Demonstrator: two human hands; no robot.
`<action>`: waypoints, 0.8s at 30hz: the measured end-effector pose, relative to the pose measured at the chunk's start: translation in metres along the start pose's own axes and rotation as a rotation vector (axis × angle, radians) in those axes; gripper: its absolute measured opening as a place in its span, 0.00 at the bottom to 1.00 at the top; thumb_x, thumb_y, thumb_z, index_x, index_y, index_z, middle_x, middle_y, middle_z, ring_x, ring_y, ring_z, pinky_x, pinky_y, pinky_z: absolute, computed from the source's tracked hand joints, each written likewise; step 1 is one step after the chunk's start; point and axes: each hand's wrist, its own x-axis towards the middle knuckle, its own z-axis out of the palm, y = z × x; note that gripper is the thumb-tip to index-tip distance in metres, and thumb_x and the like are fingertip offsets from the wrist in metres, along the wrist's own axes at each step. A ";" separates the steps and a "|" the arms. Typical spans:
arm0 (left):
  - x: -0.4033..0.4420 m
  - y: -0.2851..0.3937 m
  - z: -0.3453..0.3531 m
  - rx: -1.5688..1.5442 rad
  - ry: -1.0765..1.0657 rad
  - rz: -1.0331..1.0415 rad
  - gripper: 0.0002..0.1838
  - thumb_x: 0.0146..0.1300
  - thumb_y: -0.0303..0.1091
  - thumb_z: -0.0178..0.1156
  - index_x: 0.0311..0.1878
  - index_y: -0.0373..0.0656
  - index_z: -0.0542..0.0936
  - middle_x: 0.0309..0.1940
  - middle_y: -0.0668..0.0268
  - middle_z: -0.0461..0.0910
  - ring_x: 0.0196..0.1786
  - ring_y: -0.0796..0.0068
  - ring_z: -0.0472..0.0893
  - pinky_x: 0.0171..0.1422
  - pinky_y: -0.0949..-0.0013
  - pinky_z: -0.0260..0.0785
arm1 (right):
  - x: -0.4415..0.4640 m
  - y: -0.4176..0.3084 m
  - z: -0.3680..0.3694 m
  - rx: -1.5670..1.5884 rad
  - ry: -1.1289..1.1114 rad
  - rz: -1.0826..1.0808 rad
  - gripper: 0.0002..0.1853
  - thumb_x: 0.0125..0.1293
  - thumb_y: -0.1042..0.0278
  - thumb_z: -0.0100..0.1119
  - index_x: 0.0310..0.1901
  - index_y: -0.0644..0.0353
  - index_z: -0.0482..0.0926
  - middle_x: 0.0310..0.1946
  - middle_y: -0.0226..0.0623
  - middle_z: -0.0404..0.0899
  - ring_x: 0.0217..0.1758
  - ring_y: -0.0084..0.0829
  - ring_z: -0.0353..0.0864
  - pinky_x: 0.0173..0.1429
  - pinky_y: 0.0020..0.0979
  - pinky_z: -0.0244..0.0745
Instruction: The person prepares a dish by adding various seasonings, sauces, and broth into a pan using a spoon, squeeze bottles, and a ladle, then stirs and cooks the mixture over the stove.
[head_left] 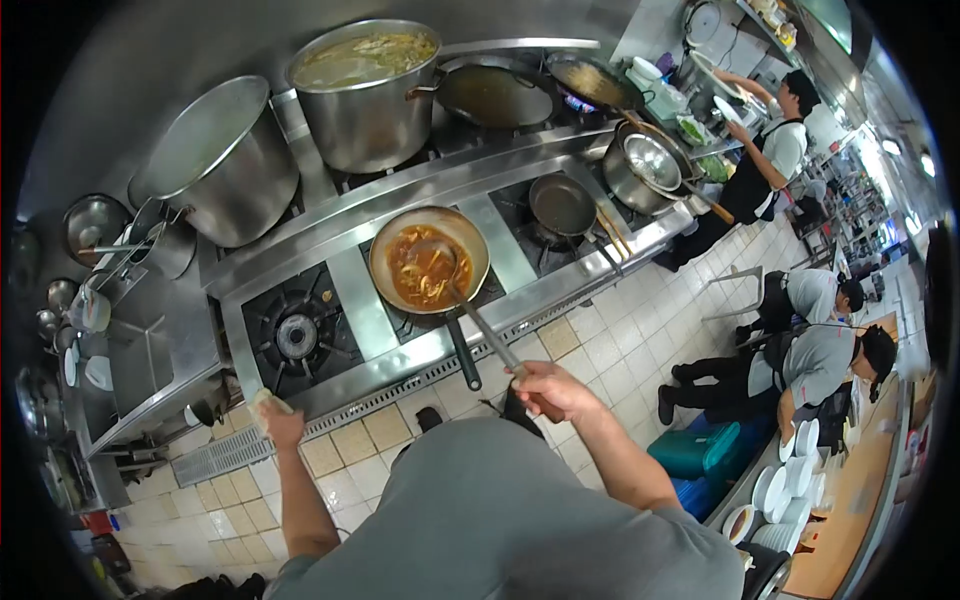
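Note:
My right hand is wrapped round the handle of a long metal ladle. The ladle's bowl rests in the reddish-brown sauce with pale pieces inside a frying pan. This pan sits on a burner of the steel stove, its black handle pointing toward me with no hand on it. At the stove's front left edge, my left hand is closed on a folded pale cloth. A bare burner lies between the left hand and the pan.
Two large stockpots stand behind the stove's front row. A dark empty pan and a steel pot are to the right. A sink is at left. Several co-workers stand at right, near stacked white plates.

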 end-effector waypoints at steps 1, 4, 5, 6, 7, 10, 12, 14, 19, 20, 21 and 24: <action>-0.015 0.025 -0.012 -0.185 0.058 0.106 0.46 0.52 0.34 0.65 0.76 0.30 0.62 0.76 0.40 0.61 0.80 0.41 0.57 0.83 0.52 0.51 | -0.003 -0.003 0.000 -0.023 0.019 -0.022 0.23 0.69 0.75 0.58 0.64 0.69 0.71 0.27 0.32 0.74 0.21 0.24 0.72 0.24 0.24 0.68; -0.052 0.102 -0.003 -0.657 0.047 0.101 0.29 0.60 0.27 0.61 0.66 0.35 0.76 0.55 0.53 0.83 0.59 0.61 0.82 0.67 0.60 0.73 | -0.016 -0.021 0.003 -0.128 0.051 -0.051 0.22 0.68 0.76 0.57 0.63 0.71 0.72 0.26 0.32 0.75 0.18 0.24 0.73 0.23 0.24 0.68; -0.049 0.108 0.034 -0.822 0.120 0.353 0.23 0.66 0.23 0.56 0.65 0.37 0.77 0.51 0.58 0.84 0.51 0.68 0.85 0.59 0.63 0.79 | -0.015 -0.023 -0.004 -0.152 0.044 -0.058 0.22 0.68 0.76 0.58 0.62 0.72 0.71 0.25 0.31 0.75 0.18 0.24 0.73 0.23 0.25 0.68; -0.071 0.144 0.025 -1.029 -0.100 0.245 0.21 0.69 0.23 0.55 0.65 0.36 0.76 0.54 0.57 0.84 0.52 0.66 0.85 0.59 0.62 0.79 | -0.015 -0.024 -0.007 -0.163 0.030 -0.050 0.22 0.68 0.76 0.58 0.62 0.72 0.71 0.25 0.31 0.75 0.18 0.24 0.73 0.23 0.25 0.68; -0.098 0.194 0.007 -1.232 -0.321 0.134 0.19 0.72 0.24 0.53 0.65 0.35 0.76 0.56 0.56 0.83 0.54 0.65 0.85 0.60 0.61 0.80 | -0.017 -0.027 -0.011 -0.232 0.050 -0.074 0.21 0.67 0.75 0.58 0.60 0.72 0.72 0.25 0.31 0.75 0.18 0.24 0.73 0.23 0.26 0.68; -0.156 0.296 -0.015 -1.345 -0.669 0.100 0.18 0.76 0.28 0.52 0.65 0.34 0.74 0.57 0.54 0.82 0.53 0.63 0.85 0.59 0.61 0.81 | -0.018 -0.034 -0.034 -0.361 0.048 -0.112 0.14 0.66 0.75 0.59 0.51 0.69 0.74 0.24 0.30 0.75 0.18 0.22 0.73 0.23 0.27 0.69; -0.183 0.349 -0.014 -1.332 -0.896 0.135 0.20 0.77 0.32 0.53 0.67 0.34 0.73 0.58 0.54 0.82 0.54 0.63 0.85 0.60 0.61 0.80 | -0.018 -0.042 -0.052 -0.518 0.078 -0.083 0.10 0.66 0.74 0.59 0.47 0.67 0.74 0.23 0.29 0.75 0.18 0.21 0.73 0.23 0.27 0.69; -0.206 0.391 0.005 -1.305 -0.973 0.180 0.21 0.78 0.35 0.53 0.68 0.34 0.73 0.59 0.54 0.81 0.54 0.63 0.85 0.60 0.62 0.80 | -0.020 -0.054 -0.064 -0.564 0.059 -0.078 0.14 0.67 0.73 0.59 0.51 0.67 0.75 0.24 0.29 0.75 0.19 0.22 0.75 0.22 0.27 0.70; -0.265 0.487 0.060 -1.403 -1.061 -0.054 0.20 0.79 0.42 0.53 0.64 0.38 0.75 0.55 0.58 0.83 0.51 0.67 0.85 0.58 0.64 0.79 | -0.005 -0.053 -0.115 -1.054 0.096 -0.360 0.26 0.65 0.69 0.59 0.64 0.64 0.71 0.33 0.44 0.83 0.34 0.43 0.85 0.39 0.42 0.80; -0.270 0.503 0.070 -1.515 -1.077 -0.131 0.18 0.79 0.42 0.54 0.61 0.39 0.77 0.52 0.59 0.84 0.50 0.69 0.85 0.57 0.64 0.78 | -0.002 -0.054 -0.121 -1.264 0.187 -0.509 0.27 0.65 0.67 0.58 0.65 0.65 0.70 0.37 0.51 0.85 0.42 0.53 0.87 0.49 0.49 0.81; -0.273 0.511 0.088 -1.594 -1.067 -0.087 0.15 0.79 0.43 0.54 0.56 0.41 0.78 0.46 0.62 0.85 0.48 0.71 0.84 0.54 0.66 0.77 | 0.001 -0.056 -0.129 -1.247 0.174 -0.511 0.27 0.65 0.67 0.58 0.65 0.65 0.70 0.37 0.51 0.85 0.42 0.53 0.87 0.49 0.49 0.81; -0.281 0.534 0.112 -1.689 -0.937 -0.172 0.12 0.78 0.39 0.55 0.55 0.41 0.76 0.45 0.64 0.83 0.46 0.71 0.83 0.50 0.66 0.77 | 0.000 -0.053 -0.154 -1.182 0.111 -0.614 0.29 0.66 0.66 0.58 0.68 0.64 0.67 0.49 0.54 0.84 0.56 0.57 0.83 0.61 0.52 0.76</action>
